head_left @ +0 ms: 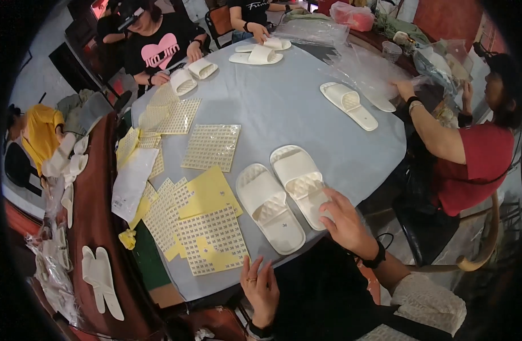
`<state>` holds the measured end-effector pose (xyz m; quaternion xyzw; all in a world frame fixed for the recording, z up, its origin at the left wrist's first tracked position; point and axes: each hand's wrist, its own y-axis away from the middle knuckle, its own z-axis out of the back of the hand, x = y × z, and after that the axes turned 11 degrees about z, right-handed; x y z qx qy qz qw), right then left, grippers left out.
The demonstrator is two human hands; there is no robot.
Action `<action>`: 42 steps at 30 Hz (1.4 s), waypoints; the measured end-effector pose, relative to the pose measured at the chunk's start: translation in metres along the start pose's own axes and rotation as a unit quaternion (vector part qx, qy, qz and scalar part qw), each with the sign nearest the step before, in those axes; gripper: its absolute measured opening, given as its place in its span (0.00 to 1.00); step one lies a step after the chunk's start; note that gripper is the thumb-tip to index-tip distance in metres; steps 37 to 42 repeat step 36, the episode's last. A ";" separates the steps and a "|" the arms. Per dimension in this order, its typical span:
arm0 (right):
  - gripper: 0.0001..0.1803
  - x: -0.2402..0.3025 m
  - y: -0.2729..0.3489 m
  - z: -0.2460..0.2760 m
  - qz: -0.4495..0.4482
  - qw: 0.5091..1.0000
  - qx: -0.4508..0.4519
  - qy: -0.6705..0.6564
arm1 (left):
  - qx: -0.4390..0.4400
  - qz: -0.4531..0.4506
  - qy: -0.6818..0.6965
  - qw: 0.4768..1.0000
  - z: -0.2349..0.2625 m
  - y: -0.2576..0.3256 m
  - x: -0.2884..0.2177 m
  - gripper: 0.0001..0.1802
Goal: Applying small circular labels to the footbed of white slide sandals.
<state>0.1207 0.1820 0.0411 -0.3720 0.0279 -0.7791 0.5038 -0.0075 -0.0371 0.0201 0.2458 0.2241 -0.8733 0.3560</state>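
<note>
Two white slide slippers lie side by side before me, toes away. The left slipper [270,208] has a small printed sticker on its heel. Over the heel of the right slipper [298,181] is my right hand [352,227], its fingers bent and apart; whether the fingertips touch the insole I cannot tell. My left hand [261,291] is open at the table's near edge, palm partly up, just below a yellow sheet of small printed stickers [212,238]. Some stickers are gone from that sheet. A mostly bare yellow sheet [207,193] lies partly under it.
More sticker sheets [211,146] and a white plastic bag [134,182] lie on the left of the grey table [283,96]. Co-workers handle slippers [258,55] at the far side. To the right, a person in red reaches over clear plastic; another slipper pair [350,105] is nearby.
</note>
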 end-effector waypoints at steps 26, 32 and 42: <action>0.44 0.027 0.012 -0.055 0.155 0.947 0.244 0.138 | 0.003 0.014 0.011 1.000 0.000 0.017 0.019 0.15; 0.43 0.026 0.017 -0.060 0.163 0.941 0.244 0.170 | 0.013 0.031 0.012 0.999 0.002 0.017 0.023 0.14; 0.43 0.029 0.022 -0.062 0.145 0.941 0.243 0.185 | 0.024 0.035 0.000 0.999 0.003 0.017 0.024 0.14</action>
